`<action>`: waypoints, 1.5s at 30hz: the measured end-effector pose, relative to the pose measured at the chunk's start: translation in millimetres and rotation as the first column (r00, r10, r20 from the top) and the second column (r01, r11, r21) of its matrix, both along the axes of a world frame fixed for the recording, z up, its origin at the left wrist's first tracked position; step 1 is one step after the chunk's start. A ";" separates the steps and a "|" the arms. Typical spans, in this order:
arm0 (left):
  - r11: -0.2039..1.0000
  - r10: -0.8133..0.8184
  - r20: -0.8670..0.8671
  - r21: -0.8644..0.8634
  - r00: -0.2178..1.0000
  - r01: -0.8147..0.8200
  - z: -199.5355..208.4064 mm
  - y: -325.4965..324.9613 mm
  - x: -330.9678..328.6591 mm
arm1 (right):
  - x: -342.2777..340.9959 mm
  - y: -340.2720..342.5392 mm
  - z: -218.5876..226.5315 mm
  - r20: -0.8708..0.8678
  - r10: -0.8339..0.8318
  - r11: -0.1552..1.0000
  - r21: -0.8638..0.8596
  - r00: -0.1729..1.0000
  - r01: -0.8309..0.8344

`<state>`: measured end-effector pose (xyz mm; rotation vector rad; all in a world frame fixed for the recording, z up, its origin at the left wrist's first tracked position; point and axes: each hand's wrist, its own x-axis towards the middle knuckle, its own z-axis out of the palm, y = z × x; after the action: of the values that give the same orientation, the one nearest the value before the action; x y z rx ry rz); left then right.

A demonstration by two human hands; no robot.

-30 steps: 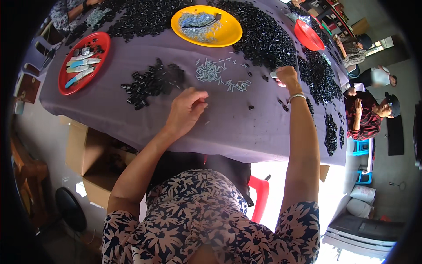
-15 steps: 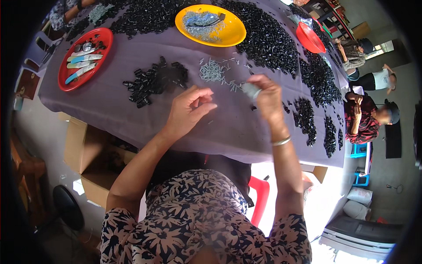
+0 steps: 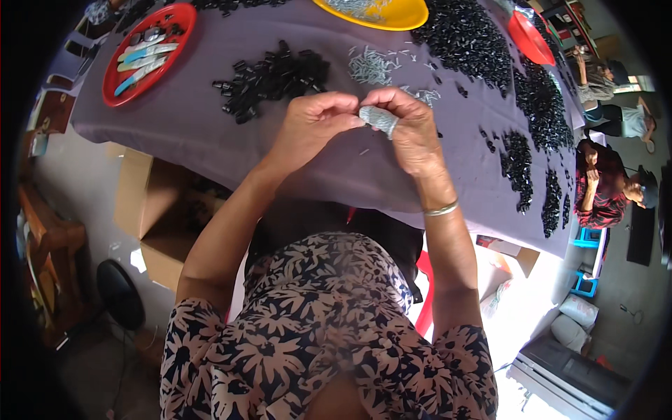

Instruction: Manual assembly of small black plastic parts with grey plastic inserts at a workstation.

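Observation:
My left hand (image 3: 306,131) and my right hand (image 3: 416,137) meet at the fingertips above the near part of the cloth-covered table. Each is closed in a pinch; whatever small thing they may hold is hidden by the fingers. A pale grey-white wrap (image 3: 379,120) covers a digit of my right hand, next to my left fingertips. Just beyond my left hand lies a heap of small black pieces (image 3: 269,78). Small silvery pins (image 3: 371,66) are piled beyond the place where the hands meet, with some scattered to the right.
A red oval tray (image 3: 110,89) with blue-and-white tools stands at the left. At the far edge is a yellow plate (image 3: 399,22) of pins. More black pieces (image 3: 465,52) spread rightward toward a red bowl (image 3: 530,42). Other people sit and stand at the right.
My right hand has come in from the pin pile to meet my left hand, whose fingers have closed. The whole view has shifted, so the table things appear higher and further right.

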<state>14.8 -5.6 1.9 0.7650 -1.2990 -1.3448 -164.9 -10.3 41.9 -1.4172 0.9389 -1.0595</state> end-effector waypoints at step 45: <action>0.892 0.312 0.636 -0.452 0.706 0.014 -13.7 -0.5 -10.0 | -17.3 9.9 -28.4 -0.431 -0.117 0.969 -0.247 0.895 0.008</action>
<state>4.9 -6.1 -11.8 1.0890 -1.9924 -0.5681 -182.2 -0.5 13.5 -1.8920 1.2191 -0.9346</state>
